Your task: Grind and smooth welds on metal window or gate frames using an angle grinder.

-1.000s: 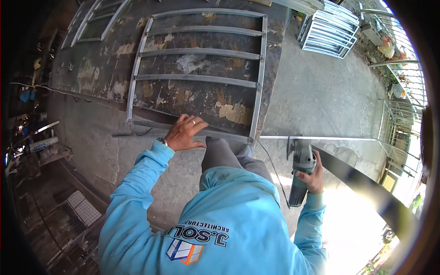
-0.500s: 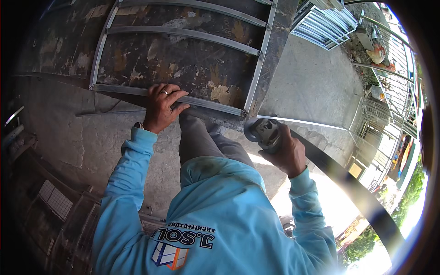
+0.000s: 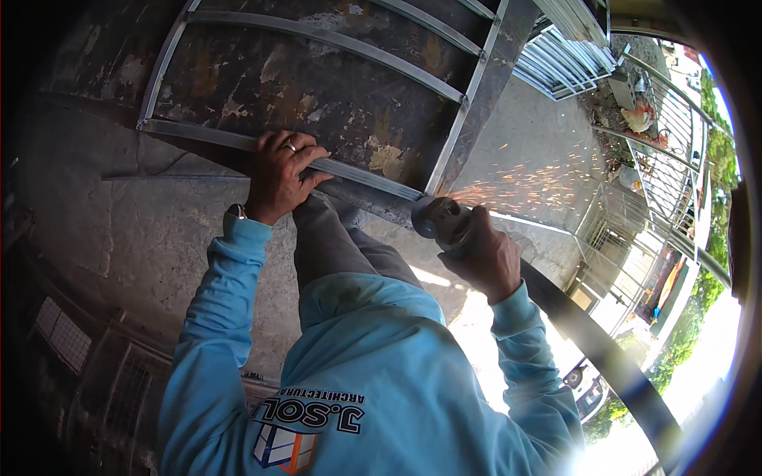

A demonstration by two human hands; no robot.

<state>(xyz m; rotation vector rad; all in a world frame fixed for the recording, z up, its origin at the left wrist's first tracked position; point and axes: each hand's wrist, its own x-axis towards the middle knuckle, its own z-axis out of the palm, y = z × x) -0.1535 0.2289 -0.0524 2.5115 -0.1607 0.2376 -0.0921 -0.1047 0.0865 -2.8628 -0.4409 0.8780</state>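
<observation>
1. The left hand is laid flat and pressed down on the near rail of a grey metal frame, fingers curled over the rail's edge; a ring is worn on one finger. The frame is judged to be steadied this way against vibration.
2. The right hand is closed fully round the body of an angle grinder, whose disc is set against the frame's near right corner, where rail and upright meet.
3. Orange sparks are thrown rightward, away from the body, which suggests the tool is angled for that reason.
4. The frame is carried on a dark, rust-stained steel worktop, with its near rail along the worktop's near edge.
5. A concrete floor is seen below, and finished white grilles are stacked beyond the worktop's far right corner, in an open, sunlit yard.
</observation>
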